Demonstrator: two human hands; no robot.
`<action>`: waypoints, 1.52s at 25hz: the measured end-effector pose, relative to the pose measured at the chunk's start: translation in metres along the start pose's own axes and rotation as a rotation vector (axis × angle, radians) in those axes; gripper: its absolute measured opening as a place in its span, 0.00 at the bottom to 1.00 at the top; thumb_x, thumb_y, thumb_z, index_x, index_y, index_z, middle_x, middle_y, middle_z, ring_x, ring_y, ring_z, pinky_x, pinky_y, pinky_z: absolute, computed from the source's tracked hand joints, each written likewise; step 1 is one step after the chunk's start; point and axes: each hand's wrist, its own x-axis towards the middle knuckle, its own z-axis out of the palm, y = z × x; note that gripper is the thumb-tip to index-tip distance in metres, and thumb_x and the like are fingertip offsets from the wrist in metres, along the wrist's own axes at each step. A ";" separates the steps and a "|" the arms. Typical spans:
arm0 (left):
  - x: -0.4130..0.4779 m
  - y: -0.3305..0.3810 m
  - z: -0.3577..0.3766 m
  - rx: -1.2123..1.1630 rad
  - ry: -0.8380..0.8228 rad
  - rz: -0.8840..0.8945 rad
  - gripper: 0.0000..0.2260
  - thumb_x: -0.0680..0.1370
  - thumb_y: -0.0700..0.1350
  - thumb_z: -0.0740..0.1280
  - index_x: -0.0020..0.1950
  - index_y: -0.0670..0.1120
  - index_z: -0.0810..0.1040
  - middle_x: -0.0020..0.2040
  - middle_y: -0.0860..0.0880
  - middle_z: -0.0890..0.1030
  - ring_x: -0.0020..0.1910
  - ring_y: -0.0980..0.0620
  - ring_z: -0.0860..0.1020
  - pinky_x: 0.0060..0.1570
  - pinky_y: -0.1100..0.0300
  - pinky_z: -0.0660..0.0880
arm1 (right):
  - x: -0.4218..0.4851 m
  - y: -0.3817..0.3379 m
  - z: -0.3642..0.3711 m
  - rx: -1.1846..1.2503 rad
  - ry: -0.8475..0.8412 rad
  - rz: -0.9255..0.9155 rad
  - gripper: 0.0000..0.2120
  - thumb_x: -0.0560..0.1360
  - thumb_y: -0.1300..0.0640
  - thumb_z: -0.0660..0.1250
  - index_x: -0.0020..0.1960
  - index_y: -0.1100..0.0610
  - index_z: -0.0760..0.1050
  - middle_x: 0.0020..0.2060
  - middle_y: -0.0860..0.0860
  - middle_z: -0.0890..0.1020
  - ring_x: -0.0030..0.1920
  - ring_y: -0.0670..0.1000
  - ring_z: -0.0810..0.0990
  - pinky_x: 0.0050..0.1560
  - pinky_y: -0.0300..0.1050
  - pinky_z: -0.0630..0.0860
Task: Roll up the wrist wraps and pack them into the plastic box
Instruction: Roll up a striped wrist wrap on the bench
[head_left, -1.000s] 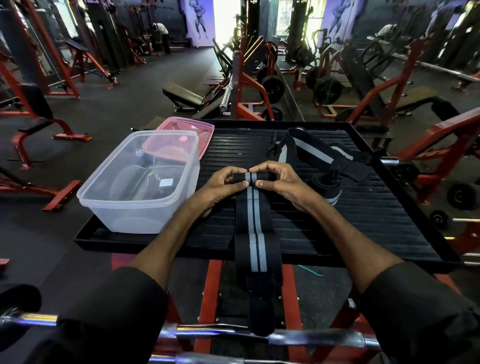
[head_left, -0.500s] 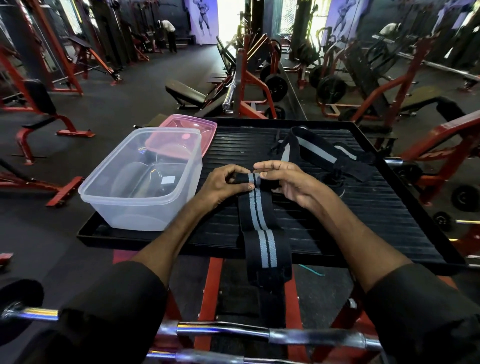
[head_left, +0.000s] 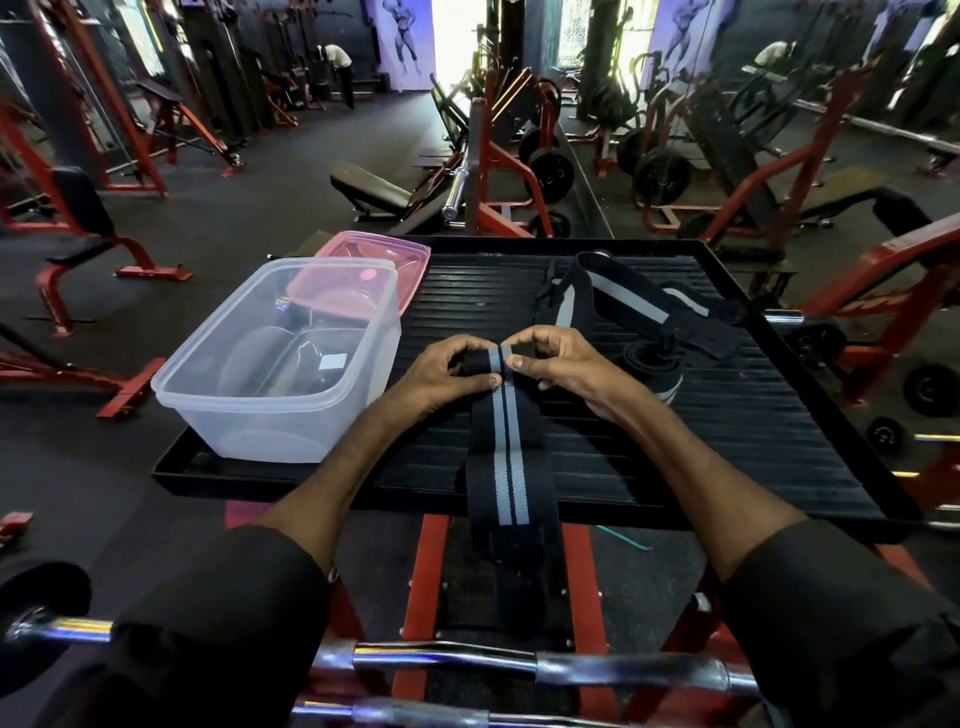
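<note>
Head view: I am rolling the striped wrist wrap (head_left: 506, 457), left hand (head_left: 447, 374) and right hand (head_left: 561, 364) pinching its started roll; next, I judge, is winding tightly toward the hanging tail.

My left hand (head_left: 441, 371) and right hand (head_left: 566, 364) cover most of the rolled end of the black, grey-striped fabric wrist wrap (head_left: 506, 457); my right wrist hides part of another rolled black wrap (head_left: 652, 364).
</note>
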 end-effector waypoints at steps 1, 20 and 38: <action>0.000 -0.001 -0.001 -0.035 -0.023 -0.033 0.16 0.75 0.37 0.74 0.62 0.42 0.79 0.54 0.51 0.82 0.49 0.66 0.80 0.50 0.70 0.75 | 0.000 0.001 0.001 0.000 0.010 -0.028 0.13 0.77 0.57 0.73 0.60 0.59 0.80 0.49 0.47 0.84 0.46 0.40 0.80 0.42 0.36 0.75; -0.003 -0.006 0.001 0.187 0.137 0.169 0.20 0.67 0.40 0.81 0.57 0.48 0.82 0.53 0.51 0.85 0.54 0.56 0.83 0.59 0.62 0.77 | 0.005 0.001 0.004 -0.043 -0.075 0.181 0.17 0.81 0.44 0.65 0.62 0.54 0.79 0.59 0.50 0.82 0.58 0.48 0.79 0.57 0.41 0.72; 0.004 -0.010 -0.001 0.021 -0.070 -0.097 0.16 0.73 0.39 0.77 0.59 0.46 0.79 0.52 0.52 0.82 0.50 0.60 0.80 0.55 0.61 0.74 | 0.006 0.012 0.001 -0.083 0.080 -0.127 0.21 0.64 0.66 0.81 0.55 0.59 0.81 0.46 0.49 0.83 0.47 0.46 0.82 0.52 0.47 0.80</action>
